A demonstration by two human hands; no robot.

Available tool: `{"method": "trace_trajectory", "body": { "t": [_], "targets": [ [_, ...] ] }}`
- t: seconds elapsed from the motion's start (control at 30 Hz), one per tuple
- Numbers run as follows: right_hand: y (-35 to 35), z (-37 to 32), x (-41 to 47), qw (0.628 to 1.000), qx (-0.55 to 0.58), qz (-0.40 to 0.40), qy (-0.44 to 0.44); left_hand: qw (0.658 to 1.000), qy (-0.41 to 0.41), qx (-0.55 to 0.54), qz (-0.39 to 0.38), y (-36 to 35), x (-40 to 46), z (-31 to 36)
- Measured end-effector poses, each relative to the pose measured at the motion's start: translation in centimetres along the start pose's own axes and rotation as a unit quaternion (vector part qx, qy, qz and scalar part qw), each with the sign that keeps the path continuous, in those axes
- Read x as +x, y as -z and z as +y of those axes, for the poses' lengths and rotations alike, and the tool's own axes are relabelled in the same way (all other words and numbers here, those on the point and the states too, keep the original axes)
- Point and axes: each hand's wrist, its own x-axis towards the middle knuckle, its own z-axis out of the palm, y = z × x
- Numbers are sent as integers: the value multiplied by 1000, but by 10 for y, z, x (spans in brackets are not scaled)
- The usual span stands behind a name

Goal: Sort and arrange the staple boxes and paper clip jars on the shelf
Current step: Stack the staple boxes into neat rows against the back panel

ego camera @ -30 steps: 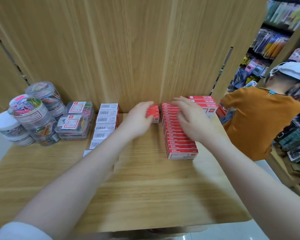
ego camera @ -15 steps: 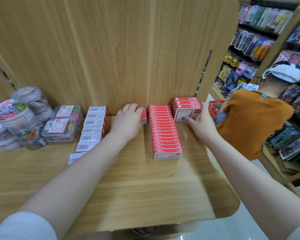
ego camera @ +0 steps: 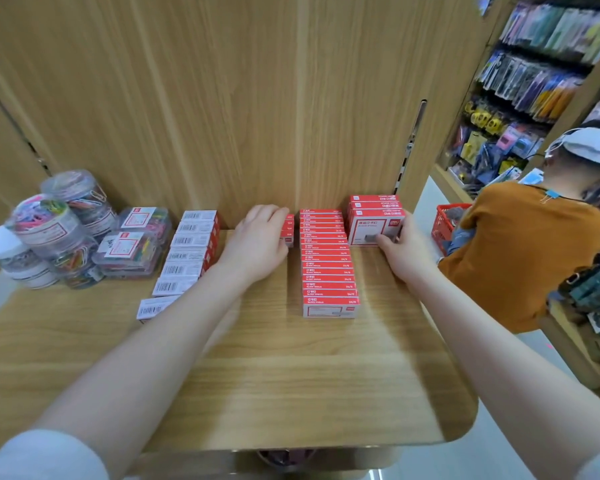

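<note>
A long row of small red staple boxes (ego camera: 328, 268) runs front to back in the middle of the wooden shelf (ego camera: 291, 375). My left hand (ego camera: 257, 242) covers and grips a short stack of red boxes (ego camera: 287, 232) at the back wall. My right hand (ego camera: 404, 252) holds the front and right side of several larger red boxes (ego camera: 374, 220) at the back right. A row of white-topped, barcoded boxes (ego camera: 187, 252) lies left of my left arm. Round paper clip jars (ego camera: 59, 230) and flat clear clip cases (ego camera: 132, 242) stand at the far left.
The wooden back panel (ego camera: 257, 98) rises right behind the boxes. On the right, past the shelf edge, a person in an orange shirt (ego camera: 527, 251) crouches by a red basket (ego camera: 447, 225) and stocked racks (ego camera: 541, 74).
My right hand left the long row and went to the larger boxes at the back right. My left hand stayed on the short stack by the wall. The view swung slightly right.
</note>
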Motion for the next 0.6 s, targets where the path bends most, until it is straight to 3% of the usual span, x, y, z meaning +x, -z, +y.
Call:
{"method": "trace_trajectory", "body": {
  "t": [0.2,0.4,0.53,0.6],
  "targets": [
    [8,-12,-12,1000,0,28,0,1000,-14,-8,14,10,-4,-5],
    [-2,-39,-44,992,-60,69,92,982,-66,-90,150,35,-22,-22],
    [-19,-60,-80,978,-143,38,147,971,-102,-106,187,62,-44,-47],
    [-36,-72,-103,970,-138,12,198,969,-75,-130,194,65,-66,-62]
  ]
}}
